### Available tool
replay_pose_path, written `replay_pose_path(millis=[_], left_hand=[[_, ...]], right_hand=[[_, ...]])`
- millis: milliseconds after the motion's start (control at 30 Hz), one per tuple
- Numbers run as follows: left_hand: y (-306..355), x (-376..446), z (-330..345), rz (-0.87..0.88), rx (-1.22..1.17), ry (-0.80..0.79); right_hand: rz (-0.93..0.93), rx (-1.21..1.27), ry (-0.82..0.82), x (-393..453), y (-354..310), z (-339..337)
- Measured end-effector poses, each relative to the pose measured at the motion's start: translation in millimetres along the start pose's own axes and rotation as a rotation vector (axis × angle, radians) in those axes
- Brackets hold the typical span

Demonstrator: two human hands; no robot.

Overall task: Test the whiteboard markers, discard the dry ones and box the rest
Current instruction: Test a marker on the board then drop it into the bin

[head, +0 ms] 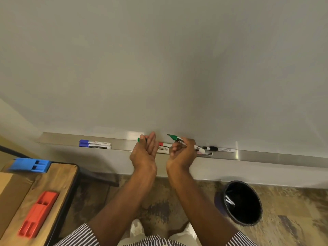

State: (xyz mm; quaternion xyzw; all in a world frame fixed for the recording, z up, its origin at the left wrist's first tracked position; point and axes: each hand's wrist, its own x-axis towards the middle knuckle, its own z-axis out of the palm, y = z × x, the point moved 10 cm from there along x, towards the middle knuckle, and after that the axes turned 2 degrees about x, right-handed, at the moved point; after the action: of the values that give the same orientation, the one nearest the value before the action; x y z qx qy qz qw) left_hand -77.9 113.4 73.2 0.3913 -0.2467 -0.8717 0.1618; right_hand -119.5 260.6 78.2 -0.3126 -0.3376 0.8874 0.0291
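The green marker (pixel 179 140), uncapped, sits in my right hand (pixel 182 153), fingers curled round its barrel, tip up toward the grey whiteboard (pixel 159 59); my left hand (pixel 144 151) pinches its green cap (pixel 139 139), the other fingers straight. Blue markers (pixel 94 144), red and black ones lie on the metal tray (pixel 266 156). A black bin (pixel 243 203) stands on the mottled floor, a wooden desk (pixel 58 176) at left.
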Motion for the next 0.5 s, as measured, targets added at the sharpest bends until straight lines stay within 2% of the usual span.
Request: replay_pose_path(millis=[233,500], left_hand=[[49,-3,42,0.231,0.270,-0.286],[156,-58,133,0.831,0.513,-0.580]], right_hand=[[-0.100,-0.019,-0.170,-2,-39,42],[-0.195,0.044,-0.438,-43,-91,134]])
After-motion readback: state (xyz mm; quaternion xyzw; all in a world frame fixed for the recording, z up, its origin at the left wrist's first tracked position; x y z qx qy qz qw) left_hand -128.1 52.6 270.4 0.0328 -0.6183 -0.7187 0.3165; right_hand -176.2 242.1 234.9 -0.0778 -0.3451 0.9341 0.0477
